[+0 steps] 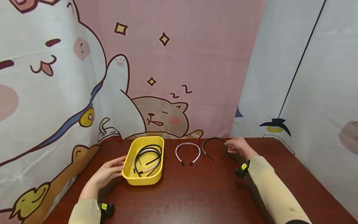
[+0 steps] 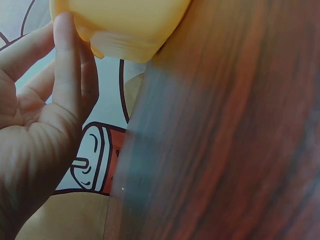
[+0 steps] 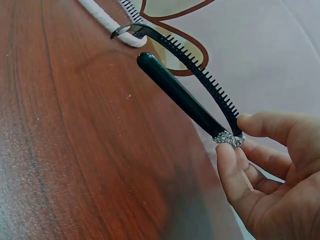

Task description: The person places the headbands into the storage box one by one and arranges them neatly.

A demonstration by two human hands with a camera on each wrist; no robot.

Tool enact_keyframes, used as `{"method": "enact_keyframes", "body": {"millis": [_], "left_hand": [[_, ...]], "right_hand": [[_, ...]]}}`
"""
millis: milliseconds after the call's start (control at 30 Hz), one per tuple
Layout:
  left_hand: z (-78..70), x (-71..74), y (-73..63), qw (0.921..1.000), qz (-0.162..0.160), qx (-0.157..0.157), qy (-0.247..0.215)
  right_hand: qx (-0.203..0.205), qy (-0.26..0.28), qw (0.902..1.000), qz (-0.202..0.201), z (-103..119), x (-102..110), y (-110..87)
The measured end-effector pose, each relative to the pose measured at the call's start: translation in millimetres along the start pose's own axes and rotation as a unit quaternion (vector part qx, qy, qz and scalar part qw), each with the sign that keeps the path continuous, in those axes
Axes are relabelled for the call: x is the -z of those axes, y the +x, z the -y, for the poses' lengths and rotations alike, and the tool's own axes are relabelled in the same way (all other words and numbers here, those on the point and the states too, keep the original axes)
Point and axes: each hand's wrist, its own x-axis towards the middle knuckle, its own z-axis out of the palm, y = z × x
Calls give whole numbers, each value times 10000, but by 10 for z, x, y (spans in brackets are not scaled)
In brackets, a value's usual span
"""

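Now we pinch the black headband (image 3: 180, 96) in our right hand (image 1: 237, 146), fingers closed beside the pink headband (image 1: 188, 143) on the desk (image 1: 195, 196), while our left hand (image 1: 107, 171) rests loosely extended fingers against the yellow tray (image 1: 144, 181), presumably the pick-up step, next calling for a steady carry trayward.

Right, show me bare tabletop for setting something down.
Free: tabletop in front of the pink headband, between yellow tray and right sleeve. Crowded: the tray with its headbands, and the back, where the right hand pinches the black headband.
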Motion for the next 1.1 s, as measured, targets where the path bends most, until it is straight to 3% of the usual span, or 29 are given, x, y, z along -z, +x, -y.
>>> {"method": "enact_keyframes", "body": {"millis": [467, 800, 1100], "left_hand": [[-1, -10, -17, 10000, 9, -43, 9], [-26, -17, 28, 10000, 16, -59, 20], [-11, -14, -10, 10000, 24, 17, -7]], "right_hand": [[170, -208, 9996, 84, 167, 3, -53], [200, -15, 9996, 188, 226, -34, -24], [191, 2, 9996, 208, 271, -89, -11]]}}
